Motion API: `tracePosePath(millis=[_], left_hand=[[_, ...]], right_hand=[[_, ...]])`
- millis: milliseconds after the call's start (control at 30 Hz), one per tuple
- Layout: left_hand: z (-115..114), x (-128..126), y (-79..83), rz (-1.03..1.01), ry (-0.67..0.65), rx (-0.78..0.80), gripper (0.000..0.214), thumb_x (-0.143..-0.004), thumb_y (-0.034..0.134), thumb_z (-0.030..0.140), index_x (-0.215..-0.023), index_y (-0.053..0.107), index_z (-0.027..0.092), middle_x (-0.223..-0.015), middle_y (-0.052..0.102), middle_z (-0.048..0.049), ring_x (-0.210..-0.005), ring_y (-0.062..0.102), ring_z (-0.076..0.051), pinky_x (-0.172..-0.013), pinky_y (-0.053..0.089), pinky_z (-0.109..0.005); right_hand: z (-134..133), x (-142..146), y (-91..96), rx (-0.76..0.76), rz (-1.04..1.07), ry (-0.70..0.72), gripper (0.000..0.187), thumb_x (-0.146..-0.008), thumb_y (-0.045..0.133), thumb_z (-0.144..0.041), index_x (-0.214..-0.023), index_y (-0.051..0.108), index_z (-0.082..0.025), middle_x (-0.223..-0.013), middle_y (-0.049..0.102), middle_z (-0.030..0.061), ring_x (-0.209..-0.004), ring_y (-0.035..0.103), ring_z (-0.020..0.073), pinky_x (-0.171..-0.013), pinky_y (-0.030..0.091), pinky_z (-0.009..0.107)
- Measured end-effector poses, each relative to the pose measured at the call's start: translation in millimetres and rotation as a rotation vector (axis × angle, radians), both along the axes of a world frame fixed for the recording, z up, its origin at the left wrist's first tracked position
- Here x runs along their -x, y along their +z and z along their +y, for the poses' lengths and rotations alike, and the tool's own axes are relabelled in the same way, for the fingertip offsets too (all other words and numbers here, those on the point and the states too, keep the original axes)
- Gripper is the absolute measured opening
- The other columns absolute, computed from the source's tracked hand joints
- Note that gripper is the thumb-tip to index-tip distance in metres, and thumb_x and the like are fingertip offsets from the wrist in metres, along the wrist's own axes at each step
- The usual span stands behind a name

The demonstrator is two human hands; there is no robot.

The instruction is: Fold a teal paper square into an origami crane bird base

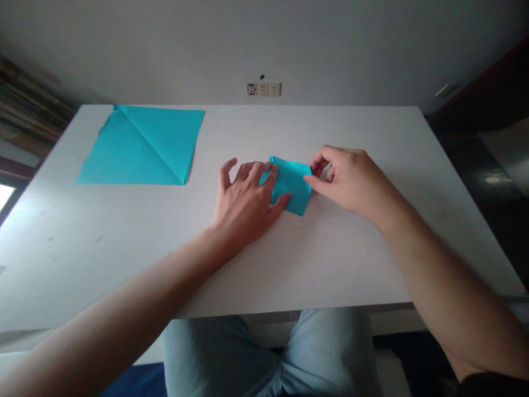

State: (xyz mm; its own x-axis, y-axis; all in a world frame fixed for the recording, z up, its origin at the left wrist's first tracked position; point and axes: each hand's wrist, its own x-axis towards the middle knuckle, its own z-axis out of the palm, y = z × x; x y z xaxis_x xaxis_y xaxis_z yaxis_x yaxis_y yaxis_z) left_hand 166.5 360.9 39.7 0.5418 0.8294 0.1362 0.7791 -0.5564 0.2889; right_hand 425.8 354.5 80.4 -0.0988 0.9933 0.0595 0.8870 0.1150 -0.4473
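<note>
Two hands, both mine, meet on a small folded paper [291, 184] that lies flat a little right of the middle of the table [289, 259]. My left hand [243, 201] rests spread and unclenched on the paper's left side, with the thumb across its near edge and the forefinger at its far corner. It grips nothing. It seems to bear down only to pin the piece against the table top so that it cannot slide. My right hand [351, 179] comes in from the table's right side, and its thumb and forefinger are pinched on the paper's right corner, apparently holding the layers together at that point. The other fingers [330, 175] curl loosely behind, clear of the paper. At the table's far left corner lies a large blue sheet [140, 146] of the same colour, creased along one diagonal. It is well apart from both hands and probably set there to be out of the way. A wall socket [263, 89] sits just beyond the table's far edge, and my knees [273, 353] in light jeans show below its near edge.
</note>
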Motion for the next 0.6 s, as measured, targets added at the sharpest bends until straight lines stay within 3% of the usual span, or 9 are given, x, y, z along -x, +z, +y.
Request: tracePosePath(millis=[100, 233, 333, 433, 600], left_hand=[[2.5, -0.1, -2.2, -0.017, -0.004, 0.0, 0.06, -0.128, 0.057, 0.058, -0.179, 0.072, 0.031, -0.178, 0.073, -0.0188, -0.166, 0.064, -0.047, -0.152, 0.031, -0.077], [2.9, -3.2, 1.4, 0.067, 0.008, 0.021, 0.065, -0.131, 0.052, 0.056, -0.182, 0.07, 0.02, -0.183, 0.068, -0.0251, -0.169, 0.06, -0.049, -0.15, 0.034, -0.076], [0.2, -4.5, 6.0, 0.108, 0.009, 0.049, 0.065, -0.134, 0.05, 0.053, -0.185, 0.066, 0.016, -0.189, 0.065, -0.0249, -0.176, 0.055, -0.047, -0.152, 0.035, -0.071], [-3.1, -4.0, 8.6, 0.1, -0.049, 0.046, 0.064, -0.137, 0.048, 0.049, -0.189, 0.061, 0.013, -0.197, 0.059, -0.0232, -0.183, 0.049, -0.047, -0.153, 0.036, -0.069], [-1.4, -2.1, 6.1, 0.074, -0.097, 0.056, 0.066, -0.137, 0.053, 0.047, -0.194, 0.057, 0.013, -0.198, 0.059, -0.0217, -0.181, 0.053, -0.049, -0.15, 0.04, -0.072]], right_hand=[[4.6, -0.3, -14.2, -0.094, -0.055, 0.016, 0.012, -0.102, 0.084, -0.032, -0.114, 0.083, -0.032, -0.104, 0.095, 0.0075, -0.094, 0.087, 0.0362, -0.088, 0.064, 0.05], [4.7, -1.8, -29.6, -0.287, -0.106, 0.07, 0.014, -0.103, 0.086, -0.023, -0.116, 0.087, -0.028, -0.108, 0.094, 0.0063, -0.092, 0.087, 0.0325, -0.085, 0.061, 0.045], [-2.6, -6.2, -32.3, -0.422, -0.178, 0.199, 0.015, -0.111, 0.083, -0.021, -0.122, 0.091, -0.027, -0.119, 0.097, 0.0083, -0.101, 0.091, 0.0335, -0.086, 0.064, 0.046], [-11.5, -16.8, -32.7, -0.486, -0.238, 0.369, 0.023, -0.121, 0.077, -0.023, -0.137, 0.094, -0.028, -0.137, 0.099, 0.0097, -0.119, 0.093, 0.0361, -0.099, 0.071, 0.05], [-17.2, -34.6, -40.3, -0.518, -0.232, 0.52, 0.03, -0.125, 0.074, -0.021, -0.144, 0.095, -0.032, -0.148, 0.098, 0.0038, -0.121, 0.095, 0.0327, -0.104, 0.074, 0.051]])
